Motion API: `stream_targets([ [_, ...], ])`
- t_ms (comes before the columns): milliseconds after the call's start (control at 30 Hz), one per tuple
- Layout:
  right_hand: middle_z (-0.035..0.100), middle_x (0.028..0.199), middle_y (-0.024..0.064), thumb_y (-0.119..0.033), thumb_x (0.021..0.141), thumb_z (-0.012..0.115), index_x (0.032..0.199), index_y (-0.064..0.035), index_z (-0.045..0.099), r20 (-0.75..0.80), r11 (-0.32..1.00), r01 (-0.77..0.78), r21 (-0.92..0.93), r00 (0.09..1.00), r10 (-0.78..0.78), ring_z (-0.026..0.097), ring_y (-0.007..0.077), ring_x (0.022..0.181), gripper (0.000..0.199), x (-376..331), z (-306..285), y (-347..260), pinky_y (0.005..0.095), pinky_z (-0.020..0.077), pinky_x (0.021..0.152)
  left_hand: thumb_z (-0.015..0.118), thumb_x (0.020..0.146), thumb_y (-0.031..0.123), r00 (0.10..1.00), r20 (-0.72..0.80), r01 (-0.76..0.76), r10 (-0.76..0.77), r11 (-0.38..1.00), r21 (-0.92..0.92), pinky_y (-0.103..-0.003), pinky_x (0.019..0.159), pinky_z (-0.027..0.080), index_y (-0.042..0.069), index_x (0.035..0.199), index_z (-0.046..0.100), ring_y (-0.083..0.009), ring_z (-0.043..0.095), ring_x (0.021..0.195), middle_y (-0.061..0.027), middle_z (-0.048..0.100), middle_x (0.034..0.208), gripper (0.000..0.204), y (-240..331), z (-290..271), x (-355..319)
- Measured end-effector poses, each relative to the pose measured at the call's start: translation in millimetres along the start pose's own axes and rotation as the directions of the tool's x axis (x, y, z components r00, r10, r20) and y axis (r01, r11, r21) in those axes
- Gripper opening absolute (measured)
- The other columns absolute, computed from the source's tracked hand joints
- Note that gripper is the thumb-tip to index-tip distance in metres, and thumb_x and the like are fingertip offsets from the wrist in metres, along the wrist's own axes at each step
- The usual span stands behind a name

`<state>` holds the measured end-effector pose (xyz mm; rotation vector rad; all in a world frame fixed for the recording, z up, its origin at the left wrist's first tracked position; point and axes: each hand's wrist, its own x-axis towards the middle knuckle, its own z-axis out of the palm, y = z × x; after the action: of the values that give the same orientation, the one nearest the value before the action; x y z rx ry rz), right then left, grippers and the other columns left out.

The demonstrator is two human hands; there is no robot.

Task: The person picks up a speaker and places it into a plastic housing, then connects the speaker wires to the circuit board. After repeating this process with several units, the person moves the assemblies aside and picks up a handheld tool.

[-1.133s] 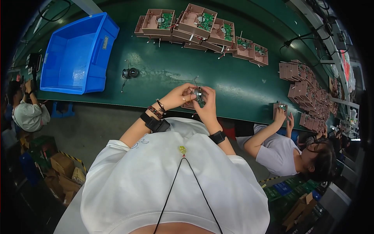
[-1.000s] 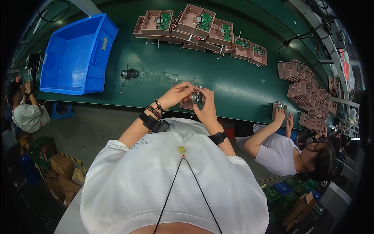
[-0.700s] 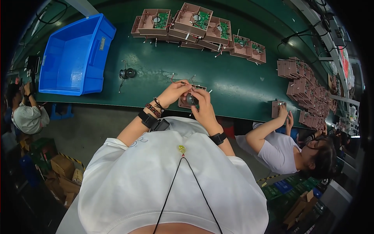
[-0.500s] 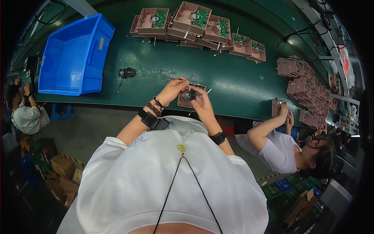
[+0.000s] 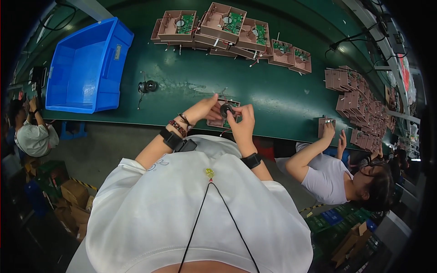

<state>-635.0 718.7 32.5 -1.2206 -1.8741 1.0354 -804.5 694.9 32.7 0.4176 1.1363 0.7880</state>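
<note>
My right hand (image 5: pixel 244 123) grips a small round black speaker (image 5: pixel 226 109) between thumb and fingers. It is over a pinkish-brown plastic housing (image 5: pixel 212 123) at the table's near edge, largely covered by my hands. Just left of the speaker is my left hand (image 5: pixel 204 110), its fingers stretched out and apart, holding nothing I can see. Thin wires with small connectors stick out around the housing. More round black speakers (image 5: pixel 150 85) with thin leads lie on the table to the left.
A blue plastic bin (image 5: pixel 107 86) stands on the green table (image 5: pixel 182 104) at the left. Stacked brown housings (image 5: pixel 223 32) with green circuit boards line the far side. More stacks (image 5: pixel 357 104) stand at the right, where a co-worker (image 5: pixel 325 173) handles another housing (image 5: pixel 324 127).
My left fingers have opened from their pinch on the wire. The speaker has turned in my right hand, which now grips it from the right, above the housing.
</note>
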Motion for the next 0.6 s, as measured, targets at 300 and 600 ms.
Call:
stream_targets([
  [300,0.051,0.087,0.0107,-0.005,0.070,0.068,0.087,-0.0016,0.053,0.179,0.928,0.338,-0.156,0.934,-0.310,0.056,0.0278,0.076,0.024,8,-3,-1,0.0326,0.0477,0.070,0.051,0.091,0.023,0.987,0.055,-0.157,0.153,0.986,0.065,-0.028,0.086,0.046,0.002,0.124,0.034,-0.0137,0.054,0.097,-0.0081,0.050,0.113,0.042,-16,-3,8],
  [600,0.054,0.102,0.0107,-0.007,0.073,0.066,0.126,-0.0044,0.041,0.382,0.992,0.000,0.127,0.923,-0.049,0.055,0.0241,0.091,0.059,14,-7,9,0.0324,0.0443,0.081,0.048,0.093,0.026,0.949,0.285,-0.116,0.138,0.989,-0.092,-0.027,0.084,0.047,0.009,0.131,0.031,-0.0159,0.057,0.097,-0.0086,0.050,0.117,0.045,-8,-12,-7],
])
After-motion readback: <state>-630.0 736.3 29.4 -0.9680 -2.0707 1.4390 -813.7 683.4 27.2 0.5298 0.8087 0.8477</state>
